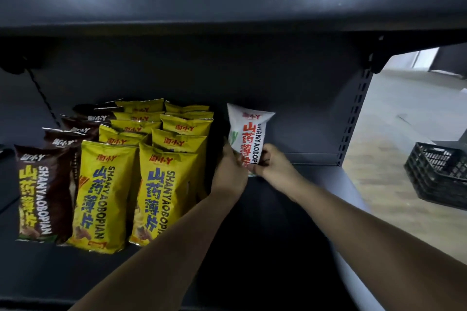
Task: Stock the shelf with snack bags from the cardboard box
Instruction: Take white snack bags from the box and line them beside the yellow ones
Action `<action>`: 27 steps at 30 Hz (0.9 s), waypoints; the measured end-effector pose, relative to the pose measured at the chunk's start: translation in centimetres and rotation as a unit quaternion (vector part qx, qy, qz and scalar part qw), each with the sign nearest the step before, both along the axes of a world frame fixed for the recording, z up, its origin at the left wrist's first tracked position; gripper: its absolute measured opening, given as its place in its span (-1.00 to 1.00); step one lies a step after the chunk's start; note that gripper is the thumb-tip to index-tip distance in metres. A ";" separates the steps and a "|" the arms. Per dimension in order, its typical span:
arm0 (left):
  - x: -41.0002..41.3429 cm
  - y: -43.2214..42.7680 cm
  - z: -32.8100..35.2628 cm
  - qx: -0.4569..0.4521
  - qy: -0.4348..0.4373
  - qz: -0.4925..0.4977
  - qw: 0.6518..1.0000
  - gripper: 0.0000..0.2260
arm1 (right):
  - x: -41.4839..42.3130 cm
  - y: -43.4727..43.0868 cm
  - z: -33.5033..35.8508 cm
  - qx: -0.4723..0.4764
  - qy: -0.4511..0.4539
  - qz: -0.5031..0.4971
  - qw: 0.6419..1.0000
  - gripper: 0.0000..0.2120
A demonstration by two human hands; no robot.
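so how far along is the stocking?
Done: a brown bags row and two yellow bags rows stand on the shelf. In hand: left hand and right hand grip a white bag right of the yellow ones. Left: probably a white row; box out of view, count unknown.

Your left hand (231,171) and right hand (274,165) grip the white snack bag (246,129) at its lower end, roughly upright, deep in the dark shelf (290,209), just right of the yellow bags (106,194); brown bags (43,192) stand farther left.

On the dark shelf (265,235), brown bags (44,192) are stood in one row, and yellow bags (101,192) in two rows just beside them.
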State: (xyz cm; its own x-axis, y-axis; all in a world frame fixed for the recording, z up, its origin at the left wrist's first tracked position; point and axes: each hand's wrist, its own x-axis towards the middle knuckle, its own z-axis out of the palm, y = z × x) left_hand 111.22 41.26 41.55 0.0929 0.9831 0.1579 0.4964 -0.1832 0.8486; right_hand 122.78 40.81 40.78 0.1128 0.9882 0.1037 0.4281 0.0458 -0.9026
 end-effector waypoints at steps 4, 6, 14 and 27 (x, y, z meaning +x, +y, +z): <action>-0.1 0.7 -2.3 0.062 0.065 0.075 0.993 -0.70 | -1.3 1.5 -1.8 0.052 -0.057 -0.033 0.996 -0.64; -0.4 1.2 -3.3 0.075 0.051 0.087 0.992 -0.63 | -2.0 1.7 -2.4 0.073 -0.085 -0.060 0.992 -0.65; -0.6 1.4 -3.7 0.075 0.010 0.098 0.992 -0.52 | -2.7 1.5 -3.1 0.095 -0.127 -0.121 0.980 -0.70; 0.2 1.4 -3.2 0.069 0.105 0.114 0.986 -0.57 | -2.6 2.1 -3.6 0.089 -0.147 -0.120 0.978 -0.76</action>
State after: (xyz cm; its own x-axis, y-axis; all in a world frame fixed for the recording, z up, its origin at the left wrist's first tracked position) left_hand 111.42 42.67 38.31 -0.0831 0.9529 0.2916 0.6998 -0.1526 0.6979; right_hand 120.15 42.91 37.16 0.2779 0.9003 0.3350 0.6856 0.0584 -0.7256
